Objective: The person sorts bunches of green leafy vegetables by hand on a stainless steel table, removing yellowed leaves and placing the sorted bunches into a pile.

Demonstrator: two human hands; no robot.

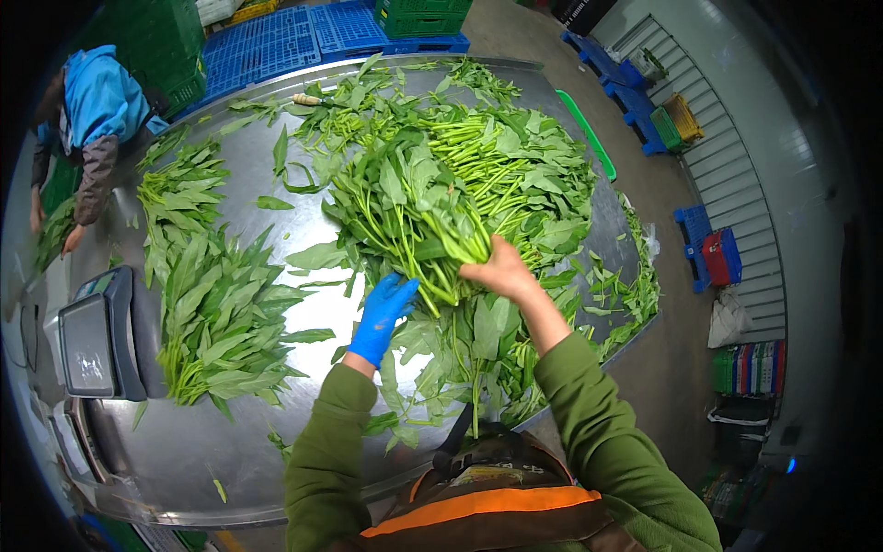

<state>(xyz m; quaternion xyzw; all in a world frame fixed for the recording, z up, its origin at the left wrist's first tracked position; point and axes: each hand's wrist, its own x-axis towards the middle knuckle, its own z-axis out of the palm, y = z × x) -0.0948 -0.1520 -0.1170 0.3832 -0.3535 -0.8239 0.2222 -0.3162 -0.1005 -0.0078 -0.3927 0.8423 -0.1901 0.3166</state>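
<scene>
A bunch of leafy green vegetable [414, 207] with long pale stems lies before me over a larger heap. My right hand [502, 268], bare, grips the stem ends of this bunch at its right side. My left hand [386, 310], in a blue glove, is at the lower left edge of the bunch; its fingers are partly hidden by leaves, so whether they hold any stems is unclear. Behind lies the heap of greens [510, 159], stems pointing left. To the left, a neat pile of greens [227, 317] rests on the metal table [227, 462].
Two scales, one a digital scale [90, 345], stand at the table's left. A wooden-handled tool [307, 100] lies near the far edge. A co-worker [103, 103] in blue handles greens at far left. Blue pallets [262, 48] and green crates [421, 17] stand beyond the table.
</scene>
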